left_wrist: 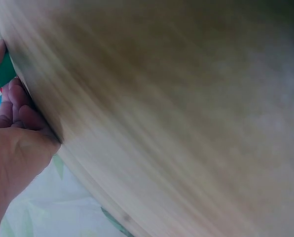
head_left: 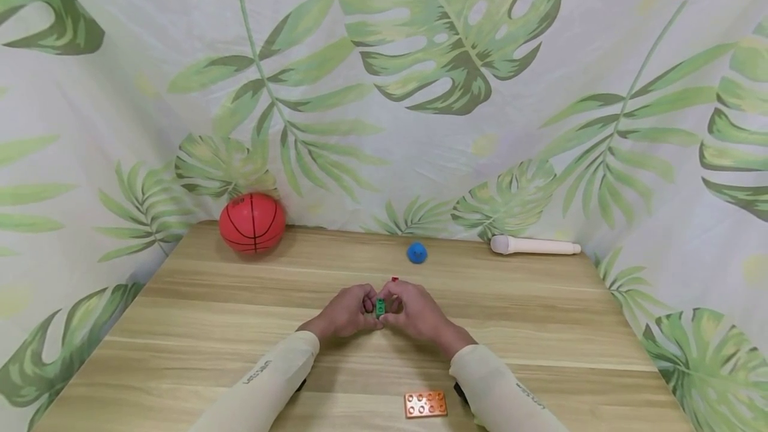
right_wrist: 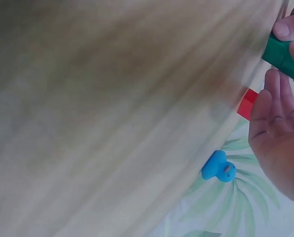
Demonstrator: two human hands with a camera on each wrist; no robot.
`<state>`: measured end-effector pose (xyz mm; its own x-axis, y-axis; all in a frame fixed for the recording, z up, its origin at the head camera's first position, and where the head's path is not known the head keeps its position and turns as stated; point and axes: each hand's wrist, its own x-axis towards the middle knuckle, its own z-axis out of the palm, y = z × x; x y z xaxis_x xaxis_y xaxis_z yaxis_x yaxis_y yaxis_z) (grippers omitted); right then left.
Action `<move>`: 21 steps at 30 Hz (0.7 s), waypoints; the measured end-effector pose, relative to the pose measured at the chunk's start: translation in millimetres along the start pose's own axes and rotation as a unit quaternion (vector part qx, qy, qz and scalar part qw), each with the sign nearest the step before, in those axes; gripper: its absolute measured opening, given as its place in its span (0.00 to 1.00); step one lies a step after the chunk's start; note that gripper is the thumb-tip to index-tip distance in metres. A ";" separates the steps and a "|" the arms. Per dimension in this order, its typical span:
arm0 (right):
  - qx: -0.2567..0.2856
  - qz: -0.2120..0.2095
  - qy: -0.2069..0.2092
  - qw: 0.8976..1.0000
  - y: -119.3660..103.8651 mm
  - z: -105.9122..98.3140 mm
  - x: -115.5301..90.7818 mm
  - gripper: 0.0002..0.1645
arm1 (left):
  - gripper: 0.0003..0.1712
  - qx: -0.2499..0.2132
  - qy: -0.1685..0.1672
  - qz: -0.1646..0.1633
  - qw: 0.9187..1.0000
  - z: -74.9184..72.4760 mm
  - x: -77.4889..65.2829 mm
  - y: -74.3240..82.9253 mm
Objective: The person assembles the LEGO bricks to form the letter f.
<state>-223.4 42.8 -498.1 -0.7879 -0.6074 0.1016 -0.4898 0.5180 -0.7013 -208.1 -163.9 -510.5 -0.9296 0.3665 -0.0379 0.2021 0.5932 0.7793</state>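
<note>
One orange brick (head_left: 425, 404) lay nearest, studs up. Beyond it, left hand (head_left: 347, 311) and right hand (head_left: 418, 313) both pinched a green brick (head_left: 381, 309) between them; judged light, stiff, best taken by flat sides, off the studs. Farther: red block (right_wrist: 247, 104), then blue duck (head_left: 417, 253).

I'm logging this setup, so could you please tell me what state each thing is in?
Green studded plastic block: held between left hand and right hand
Red plastic block: partly hidden by right hand
Orange rectangular block: flat, studs up
Blue toy duck: upright
Red black-lined ball: on wooden table
Pale microphone: lying flat
</note>
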 end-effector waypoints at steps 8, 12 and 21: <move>0.014 0.007 0.009 1.000 1.7 2.6 0.3 0.15 | 0.19 0.004 -0.001 0.011 1.000 0.4 -1.4 -0.2; 0.035 0.006 0.015 0.999 5.7 5.4 -0.4 0.15 | 0.18 0.009 -0.001 0.012 1.000 0.5 -0.9 0.3; 0.038 0.016 0.007 0.999 0.9 4.1 -2.1 0.15 | 0.18 0.014 -0.004 0.000 1.000 0.1 0.9 0.5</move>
<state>-220.6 42.1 -501.8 -0.8078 -0.5827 0.0888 -0.4361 0.4894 -0.7552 -208.8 -163.2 -510.2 -0.9274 0.3717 -0.0425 0.2106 0.6127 0.7617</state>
